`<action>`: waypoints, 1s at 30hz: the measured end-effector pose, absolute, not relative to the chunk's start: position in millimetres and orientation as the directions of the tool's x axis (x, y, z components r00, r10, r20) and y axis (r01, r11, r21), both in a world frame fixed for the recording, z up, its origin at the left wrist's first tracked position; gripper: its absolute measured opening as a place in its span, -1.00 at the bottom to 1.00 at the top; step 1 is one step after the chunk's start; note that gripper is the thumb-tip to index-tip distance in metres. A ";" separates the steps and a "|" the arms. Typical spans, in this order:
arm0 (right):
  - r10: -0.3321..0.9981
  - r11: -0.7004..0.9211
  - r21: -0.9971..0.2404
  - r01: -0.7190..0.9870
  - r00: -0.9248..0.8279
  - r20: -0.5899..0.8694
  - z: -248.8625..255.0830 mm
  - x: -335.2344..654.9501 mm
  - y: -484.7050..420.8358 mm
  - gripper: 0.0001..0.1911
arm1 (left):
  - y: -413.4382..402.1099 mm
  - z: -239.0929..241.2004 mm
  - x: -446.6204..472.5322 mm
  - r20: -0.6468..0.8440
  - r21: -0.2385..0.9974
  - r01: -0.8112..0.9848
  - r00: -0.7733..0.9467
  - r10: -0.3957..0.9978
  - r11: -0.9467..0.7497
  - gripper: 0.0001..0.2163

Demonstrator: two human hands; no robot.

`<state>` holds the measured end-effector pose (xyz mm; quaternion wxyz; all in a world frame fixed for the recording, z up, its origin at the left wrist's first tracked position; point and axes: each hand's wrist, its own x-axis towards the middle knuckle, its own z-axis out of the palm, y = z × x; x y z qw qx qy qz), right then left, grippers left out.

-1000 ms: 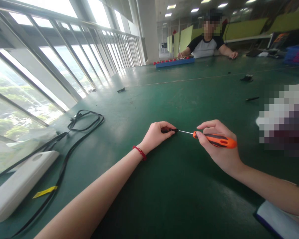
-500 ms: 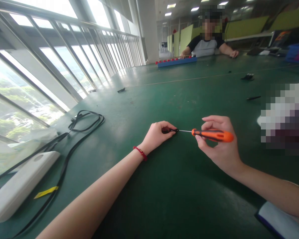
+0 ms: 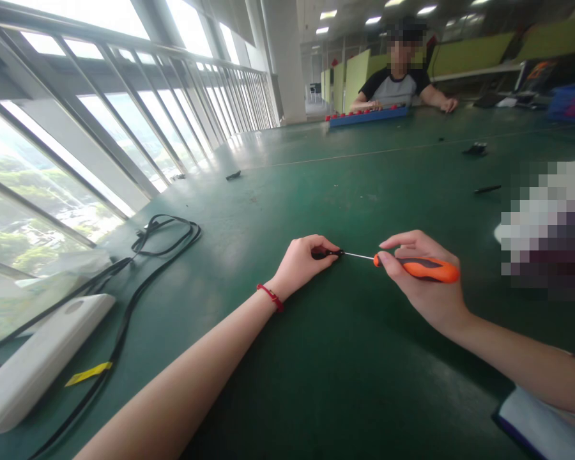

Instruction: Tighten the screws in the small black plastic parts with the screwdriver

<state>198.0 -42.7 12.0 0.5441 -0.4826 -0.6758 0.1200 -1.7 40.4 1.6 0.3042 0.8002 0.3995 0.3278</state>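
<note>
My left hand (image 3: 304, 262), with a red bracelet at its wrist, pinches a small black part (image 3: 338, 253) just above the green table (image 3: 287, 345). What the part is I cannot make out, since the fingers cover most of it. An orange and black screwdriver (image 3: 431, 269) rests in my right hand (image 3: 429, 297), its handle along the palm and the thumb against its front end. The thin metal shaft points left, and its tip meets the black part or lies right at it. My right forefinger is held off the handle.
At left lie a white power strip (image 3: 48, 358), black cables (image 3: 129, 319) and a yellow tag (image 3: 89, 373). Across the table a person (image 3: 397, 86) sits by a blue tray (image 3: 368, 117) with red pieces. Small black pieces (image 3: 475, 149) and a dark thin rod (image 3: 487, 189) lie at right.
My right hand and the screwdriver handle have shifted slightly right and down, and the handle has turned. My left hand stays put. The blue tray across the table has moved right.
</note>
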 end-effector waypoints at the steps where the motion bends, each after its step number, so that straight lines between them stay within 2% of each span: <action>1: 0.769 0.517 -0.678 0.522 0.065 0.636 11.6 197.9 -42.4 -0.90 | 40.4 1.5 -1.6 0.283 0.748 0.442 0.464 0.840 -0.495 -0.88; 6: 0.719 0.558 -0.676 0.482 0.126 0.684 11.4 196.0 -42.0 -0.64 | 39.9 1.3 -1.3 0.282 0.749 0.443 0.458 0.843 -0.492 -0.89; 11: 0.753 0.540 -0.635 0.553 0.021 0.658 12.0 196.6 -44.7 -0.88 | 38.8 1.5 -0.9 0.282 0.755 0.442 0.448 0.848 -0.485 -0.89; 16: 0.685 0.588 -0.632 0.504 0.105 0.721 11.4 196.0 -43.1 -0.62 | 38.7 1.4 -1.0 0.283 0.754 0.441 0.451 0.847 -0.487 -0.89; 17: 0.701 0.578 -0.637 0.509 0.090 0.708 11.7 195.8 -43.3 -0.63 | 38.7 1.5 -1.1 0.283 0.754 0.440 0.454 0.845 -0.489 -0.88; 21: 0.766 0.525 -0.639 0.563 0.014 0.642 13.3 195.3 -45.4 -0.88 | 38.2 2.3 -1.1 0.286 0.748 0.443 0.456 0.843 -0.494 -0.89; 23: 0.745 0.542 -0.637 0.548 0.036 0.666 12.9 195.2 -45.5 -0.85 | 38.1 2.5 -0.9 0.285 0.747 0.445 0.457 0.842 -0.494 -0.89; 27: 0.711 0.580 -0.649 0.493 0.083 0.699 11.4 195.7 -43.6 -0.62 | 38.3 2.3 -0.7 0.284 0.745 0.449 0.456 0.844 -0.493 -0.89; 30: 0.752 0.533 -0.638 0.556 0.034 0.658 11.6 195.8 -44.1 -0.80 | 38.3 2.6 -0.7 0.286 0.741 0.452 0.457 0.842 -0.496 -0.90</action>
